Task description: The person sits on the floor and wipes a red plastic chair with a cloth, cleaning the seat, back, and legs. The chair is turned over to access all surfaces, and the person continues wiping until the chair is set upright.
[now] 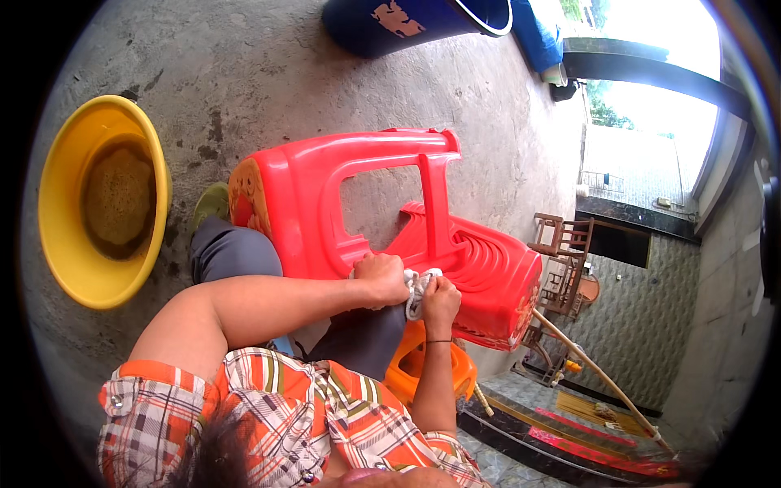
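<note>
A whitish wet-looking cloth [415, 294] is bunched between my two hands. My left hand [382, 280] is clenched around one part of it, and my right hand [440, 305] grips the other part close by. Directly beyond my hands is a red glossy plastic chair [299, 201] with gold-patterned panels and a ribbed section [488, 262]. The cloth is over my knee, at the near edge of the chair. Below my right wrist shows part of an orange plastic stool [464, 369].
On the concrete floor [262, 73] to the left stands a yellow basin [61, 201] holding murky brown water [119, 198]. A dark blue bin [396, 27] is at the top. Wooden chairs [567, 262] and a long pole [592, 369] are to the right.
</note>
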Tool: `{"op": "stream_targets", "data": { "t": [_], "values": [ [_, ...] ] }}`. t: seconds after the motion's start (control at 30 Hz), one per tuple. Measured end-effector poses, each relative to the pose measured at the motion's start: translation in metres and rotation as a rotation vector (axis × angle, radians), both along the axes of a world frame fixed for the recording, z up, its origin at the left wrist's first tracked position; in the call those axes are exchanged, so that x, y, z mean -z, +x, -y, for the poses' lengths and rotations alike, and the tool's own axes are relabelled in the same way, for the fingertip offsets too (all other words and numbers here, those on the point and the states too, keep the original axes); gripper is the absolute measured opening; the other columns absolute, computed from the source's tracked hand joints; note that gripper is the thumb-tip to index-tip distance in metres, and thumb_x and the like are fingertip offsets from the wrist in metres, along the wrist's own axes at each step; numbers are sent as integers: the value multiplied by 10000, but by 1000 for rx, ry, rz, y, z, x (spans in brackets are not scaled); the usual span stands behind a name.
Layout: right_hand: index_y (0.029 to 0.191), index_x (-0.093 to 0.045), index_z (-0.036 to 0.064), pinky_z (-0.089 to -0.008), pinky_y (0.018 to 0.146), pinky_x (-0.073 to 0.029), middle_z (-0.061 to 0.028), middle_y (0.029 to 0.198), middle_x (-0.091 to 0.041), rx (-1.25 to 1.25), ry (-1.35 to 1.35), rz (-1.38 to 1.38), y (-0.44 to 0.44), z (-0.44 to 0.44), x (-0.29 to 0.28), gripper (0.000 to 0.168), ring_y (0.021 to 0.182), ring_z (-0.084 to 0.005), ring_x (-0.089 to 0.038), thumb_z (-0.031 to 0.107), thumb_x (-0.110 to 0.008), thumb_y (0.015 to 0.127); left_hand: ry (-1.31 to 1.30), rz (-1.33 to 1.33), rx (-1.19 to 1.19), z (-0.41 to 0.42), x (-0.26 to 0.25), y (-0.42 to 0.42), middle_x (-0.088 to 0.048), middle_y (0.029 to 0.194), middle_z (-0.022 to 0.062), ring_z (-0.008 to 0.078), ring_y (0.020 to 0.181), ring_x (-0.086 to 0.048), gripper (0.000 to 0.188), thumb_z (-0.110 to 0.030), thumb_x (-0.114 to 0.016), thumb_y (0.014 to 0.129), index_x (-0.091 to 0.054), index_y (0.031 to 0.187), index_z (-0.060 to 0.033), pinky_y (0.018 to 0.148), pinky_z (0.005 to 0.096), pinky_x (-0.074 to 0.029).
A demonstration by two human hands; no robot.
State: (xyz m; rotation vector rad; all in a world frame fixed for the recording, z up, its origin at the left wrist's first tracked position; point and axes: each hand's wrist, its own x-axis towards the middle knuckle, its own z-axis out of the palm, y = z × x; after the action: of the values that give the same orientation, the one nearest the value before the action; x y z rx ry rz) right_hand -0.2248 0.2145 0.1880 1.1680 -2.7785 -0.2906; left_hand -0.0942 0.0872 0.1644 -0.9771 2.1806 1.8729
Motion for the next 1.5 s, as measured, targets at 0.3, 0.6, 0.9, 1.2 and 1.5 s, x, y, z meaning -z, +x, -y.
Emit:
{"op": "stream_targets", "data": {
  "t": [0.3,0.6,0.9,1.2,1.5],
  "values": [
    [749,-645,-19,-422,605,-462,-213,668,-604,105,-246,407,-3,16,-23,199,653,-366,-606,159,-573,802,2,70,12,-1,-1,-3,-659,913,175,342,958,-602,277,-207,-622,657,-670,840,-6,792,445,-490],
    [738,-661,23,-443,643,-513,-202,723,-636,63,-28,13,-26,32,34,205,687,-365,-633,202,-590,806,76,105,85,2,-7,-2,-651,1000,137,312,1065,-544,289,-207,-637,692,-667,930,-45,874,453,-435],
    [712,-655,11,-466,660,-517,-227,726,-635,180,-31,-3,-32,16,52,193,700,-387,-639,186,-590,761,4,13,51,-4,-5,-5,-659,923,193,352,977,-593,295,-179,-628,632,-669,856,8,808,457,-489],
    [668,-651,-29,-483,680,-496,-275,704,-600,179,-136,163,-41,-2,49,214,684,-421,-614,159,-567,724,-16,25,38,-5,-5,-8,-661,918,186,353,973,-590,293,-182,-626,635,-673,859,1,811,467,-482],
    [706,-646,-7,-476,649,-511,-241,730,-628,144,-48,-21,-15,25,43,249,677,-400,-628,213,-566,790,-12,51,51,-6,-4,-10,-663,913,169,346,981,-581,277,-173,-633,634,-678,858,-17,821,456,-474]
  ]
}}
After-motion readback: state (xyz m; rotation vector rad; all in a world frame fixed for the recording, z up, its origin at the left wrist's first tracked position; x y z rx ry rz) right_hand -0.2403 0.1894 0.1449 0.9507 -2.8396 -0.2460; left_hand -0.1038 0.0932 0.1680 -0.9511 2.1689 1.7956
